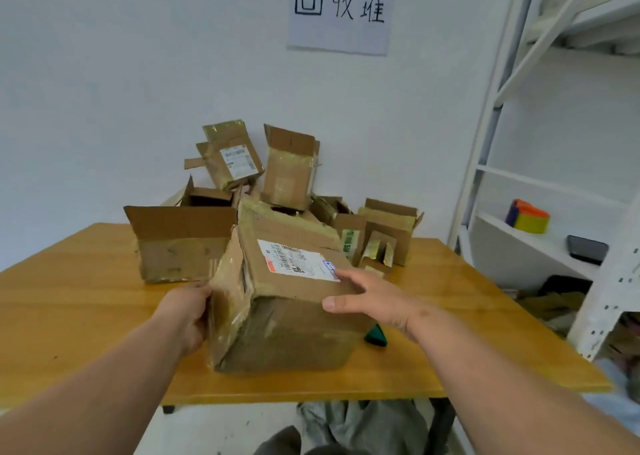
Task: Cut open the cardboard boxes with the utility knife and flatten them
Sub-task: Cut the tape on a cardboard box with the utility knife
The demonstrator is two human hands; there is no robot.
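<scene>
The taped box (287, 302) is sitting at the near middle of the table (86, 316), tilted between both hands. The left hand (188, 311) is gripping its left flap edge; the right hand (374, 298) is lying flat, fingers spread, on its labelled top.

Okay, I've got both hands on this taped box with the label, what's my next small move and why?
Probably free your right hand to fetch the utility knife, which I can't see. The taped brown cardboard box with the white shipping label looks sealed, your left hand already grips its side, and your right rests open on top. The green object beside it may be the knife; I can't tell.
</scene>
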